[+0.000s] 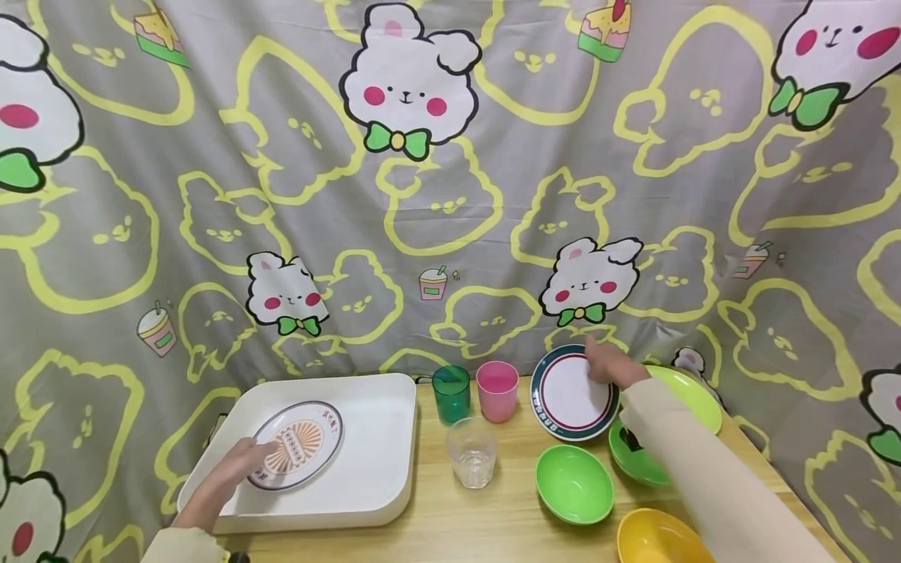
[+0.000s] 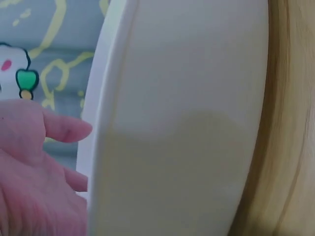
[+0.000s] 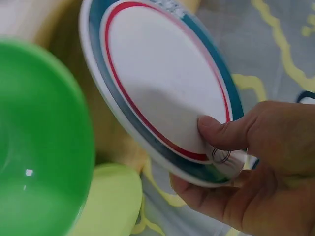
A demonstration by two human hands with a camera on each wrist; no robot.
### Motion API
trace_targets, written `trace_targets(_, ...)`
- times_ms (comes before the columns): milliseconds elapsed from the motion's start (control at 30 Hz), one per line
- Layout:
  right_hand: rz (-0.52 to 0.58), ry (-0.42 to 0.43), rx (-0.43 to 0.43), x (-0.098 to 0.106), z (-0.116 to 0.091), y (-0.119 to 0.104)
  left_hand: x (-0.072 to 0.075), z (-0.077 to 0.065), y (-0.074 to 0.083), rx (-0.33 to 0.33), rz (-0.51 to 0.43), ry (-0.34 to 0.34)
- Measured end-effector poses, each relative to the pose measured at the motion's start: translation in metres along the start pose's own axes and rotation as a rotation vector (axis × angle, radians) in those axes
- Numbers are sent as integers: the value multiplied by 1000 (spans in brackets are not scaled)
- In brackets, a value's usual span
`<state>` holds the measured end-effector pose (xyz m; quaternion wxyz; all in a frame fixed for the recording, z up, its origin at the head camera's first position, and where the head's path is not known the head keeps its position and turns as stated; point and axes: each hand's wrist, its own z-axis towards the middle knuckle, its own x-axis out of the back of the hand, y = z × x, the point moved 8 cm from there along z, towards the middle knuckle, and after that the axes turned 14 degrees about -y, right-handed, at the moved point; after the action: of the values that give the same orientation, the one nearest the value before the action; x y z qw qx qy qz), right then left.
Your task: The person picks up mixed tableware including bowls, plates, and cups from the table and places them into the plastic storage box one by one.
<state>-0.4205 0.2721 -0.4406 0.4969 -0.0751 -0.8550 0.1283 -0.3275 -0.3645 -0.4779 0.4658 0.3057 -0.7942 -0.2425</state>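
Note:
My right hand [image 1: 611, 363] grips a white plate [image 1: 573, 391] by its edge. The plate has a teal rim and a red ring. In the right wrist view the thumb lies on its face and the fingers are behind it; the plate stands tilted. My left hand [image 1: 239, 465] is over the white tray [image 1: 383, 453], its fingers at the left edge of an oval-looking plate [image 1: 306, 446] with an orange ray pattern. In the left wrist view the thumb and a finger are spread apart, with the fingertips partly hidden behind the tray wall [image 2: 182, 123].
Green [image 1: 451, 395], pink [image 1: 497, 391] and clear [image 1: 472, 453] cups stand mid-table. A green bowl [image 1: 575, 485], a yellow bowl [image 1: 662, 539], another green dish [image 1: 637, 457] and a lime plate [image 1: 693, 399] are at the right. A patterned curtain [image 1: 436, 195] hangs behind.

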Motion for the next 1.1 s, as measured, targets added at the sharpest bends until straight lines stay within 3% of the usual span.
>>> trace_targets(167,133,-8,78,5,-13,-7,0,-4,18,-76,50,74)
trace_targets(300,259,23,160,7,-19,-10,-3,-7,23,-90,59,76)
trace_targets(433,297,45,230,10,-28,-10,-4,-13,24,-116,34,97)
trace_targets(533,286,109,266,16,-41,-7,-3,-15,30,-151,-7,113)
trace_targets(667,310,203,282,24,-59,-2,-1,-14,47,-213,-54,130)
trace_targets(867,524,208,295,17,-75,8,-5,-16,72,-297,-107,152)
trace_targets(1100,560,345,300,19,-99,21,-20,-16,94,-333,-129,177)
